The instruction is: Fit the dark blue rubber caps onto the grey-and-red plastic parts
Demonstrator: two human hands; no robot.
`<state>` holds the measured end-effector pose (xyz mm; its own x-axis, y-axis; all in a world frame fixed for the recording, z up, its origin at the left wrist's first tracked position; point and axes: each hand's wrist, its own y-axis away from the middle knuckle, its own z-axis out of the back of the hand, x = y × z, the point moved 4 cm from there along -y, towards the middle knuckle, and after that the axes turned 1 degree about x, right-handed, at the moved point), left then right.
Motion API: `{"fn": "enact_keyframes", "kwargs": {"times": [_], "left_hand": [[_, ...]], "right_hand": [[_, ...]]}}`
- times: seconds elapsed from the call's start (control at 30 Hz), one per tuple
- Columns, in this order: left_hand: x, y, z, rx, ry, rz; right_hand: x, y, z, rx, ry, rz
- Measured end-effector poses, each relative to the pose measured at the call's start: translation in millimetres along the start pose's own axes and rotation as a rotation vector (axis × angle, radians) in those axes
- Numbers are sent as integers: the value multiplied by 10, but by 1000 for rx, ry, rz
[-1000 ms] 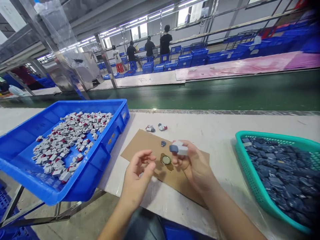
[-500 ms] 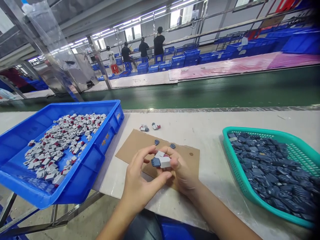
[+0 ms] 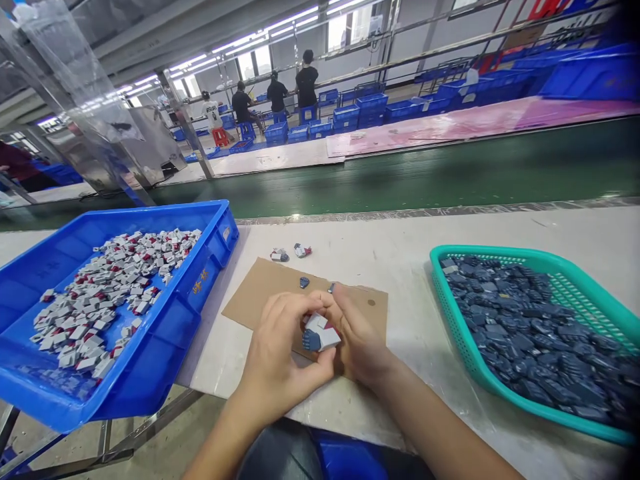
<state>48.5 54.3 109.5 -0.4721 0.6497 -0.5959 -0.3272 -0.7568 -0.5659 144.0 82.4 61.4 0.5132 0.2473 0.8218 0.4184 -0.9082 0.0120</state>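
Note:
Between my hands is a small white-and-red plastic toy part (image 3: 329, 338) with a dark blue, finger-ridged piece (image 3: 311, 341) at its left end. My left hand (image 3: 274, 357) curls round it from the left, thumb below and fingertips at its top. From the right, my right hand (image 3: 361, 343) closes on the same part, its thumb raised; some of its fingers are hidden behind the part. Underneath lies a brown cardboard sheet (image 3: 255, 293). A loose dark blue piece (image 3: 304, 283) rests on it, and another (image 3: 331, 288) is partly covered by my right hand.
A blue tray (image 3: 193, 293) of white-and-red parts stands on the left. On the right, a green basket (image 3: 443, 307) holds dark blue pieces. Two white-and-blue parts (image 3: 302, 251) lie behind the cardboard. Beyond runs a green conveyor belt (image 3: 280, 193); several people (image 3: 306, 83) are farther back.
The toy part has tilted and sits slightly lower in my hands. My right thumb has lifted off its side and points up. The whole view has shifted a little.

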Motion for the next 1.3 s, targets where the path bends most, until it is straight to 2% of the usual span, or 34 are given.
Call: {"fn": "enact_keyframes", "kwargs": {"times": [0.13, 0.23, 0.33, 0.43, 0.6, 0.67, 0.73, 0.83, 0.93, 1.1, 1.3], "left_hand": [[70, 27, -114, 116, -75, 6], [121, 42, -133, 139, -22, 34], [220, 91, -76, 143, 12, 68], [445, 218, 16, 122, -1, 172], [877, 491, 74, 107, 10, 396], [937, 540, 54, 145, -28, 368], [928, 552, 27, 201, -83, 269], [896, 555, 13, 240, -141, 163], [897, 563, 11, 237, -183, 124], [913, 568, 7, 190, -227, 70], [905, 543, 17, 149, -225, 36]], "right_hand": [[-2, -23, 87, -161, 186, -9], [33, -67, 198, -239, 291, 28], [170, -89, 343, -370, 461, 94], [333, -60, 454, -488, 668, 111], [446, 15, 560, -519, 1113, -2], [453, 29, 603, -555, 1326, -40], [452, 24, 631, -589, 1536, -76], [438, -11, 642, -575, 1776, -169], [442, -64, 623, -494, 1920, -279], [471, -175, 596, -324, 2001, -461], [453, -279, 602, -261, 2078, -617]]}}
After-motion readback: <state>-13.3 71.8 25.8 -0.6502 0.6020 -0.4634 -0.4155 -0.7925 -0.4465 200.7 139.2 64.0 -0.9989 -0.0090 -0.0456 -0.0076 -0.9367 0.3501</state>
